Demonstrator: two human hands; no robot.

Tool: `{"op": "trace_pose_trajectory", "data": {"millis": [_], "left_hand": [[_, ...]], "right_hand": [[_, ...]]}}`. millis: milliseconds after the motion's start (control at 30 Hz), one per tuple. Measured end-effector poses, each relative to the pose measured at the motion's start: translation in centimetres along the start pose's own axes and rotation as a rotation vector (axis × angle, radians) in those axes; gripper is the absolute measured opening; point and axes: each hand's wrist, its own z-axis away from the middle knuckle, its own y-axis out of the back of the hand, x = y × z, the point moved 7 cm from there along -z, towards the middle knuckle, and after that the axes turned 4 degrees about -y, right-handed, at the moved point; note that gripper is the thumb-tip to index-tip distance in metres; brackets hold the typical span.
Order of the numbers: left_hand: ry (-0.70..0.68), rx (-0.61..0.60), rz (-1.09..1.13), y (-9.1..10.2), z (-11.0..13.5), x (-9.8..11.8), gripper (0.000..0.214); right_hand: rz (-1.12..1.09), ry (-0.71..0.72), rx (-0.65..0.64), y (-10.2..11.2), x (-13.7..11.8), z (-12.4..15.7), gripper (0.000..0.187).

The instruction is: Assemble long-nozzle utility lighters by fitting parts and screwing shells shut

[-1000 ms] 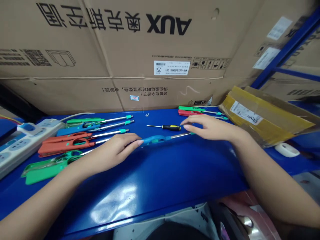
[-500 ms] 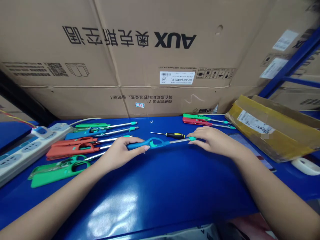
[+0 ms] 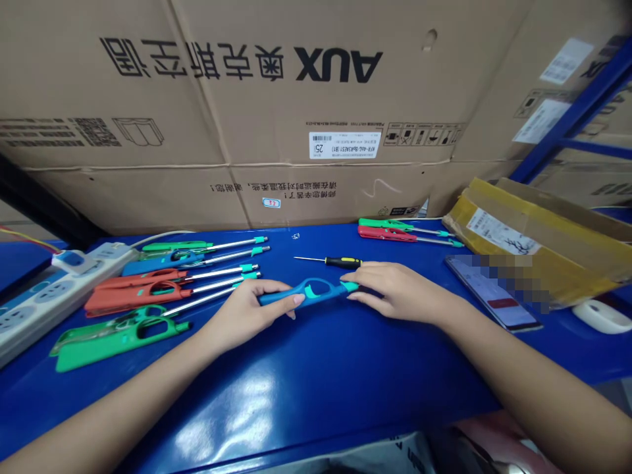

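Note:
A blue stick lighter (image 3: 320,290) with a teal trigger is held above the blue table. My left hand (image 3: 249,309) is closed round its handle, thumb along the near side. My right hand (image 3: 395,289) pinches the teal collar (image 3: 349,286) at the front of the blue body. The metal rod no longer shows between body and collar; my right fingers may cover it. Just behind lies a screwdriver (image 3: 343,263) with a black and yellow handle. On the left rest several lighters, including a red one (image 3: 135,297) and a green one (image 3: 118,339).
A green lighter (image 3: 385,224) and a red lighter (image 3: 388,234) lie at the back right. Beside them are a yellow-taped carton (image 3: 553,263), a phone (image 3: 494,293) and a white mouse (image 3: 600,316). A power strip (image 3: 44,299) runs along the left; a large cardboard box (image 3: 222,131) stands behind.
My right hand has moved left toward my left hand, bringing the teal collar up against the blue body. The length of metal rod between them has gone from sight.

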Motion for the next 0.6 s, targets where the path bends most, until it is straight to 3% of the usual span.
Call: {"op": "trace_pose_trajectory", "data": {"millis": [133, 300, 600], "left_hand": [[-0.005, -0.006, 0.020, 0.2, 0.0, -0.1, 0.044], [-0.037, 0.022, -0.036, 0.2, 0.3, 0.4, 0.042], [-0.034, 0.029, -0.029, -0.5, 0.5, 0.5, 0.041]], "right_hand": [[-0.015, 0.057, 0.051, 0.5, 0.0, 0.2, 0.026], [0.011, 0.049, 0.005, -0.1, -0.1, 0.1, 0.025], [0.167, 0.130, 0.064, -1.0, -1.3, 0.2, 0.024]]}}
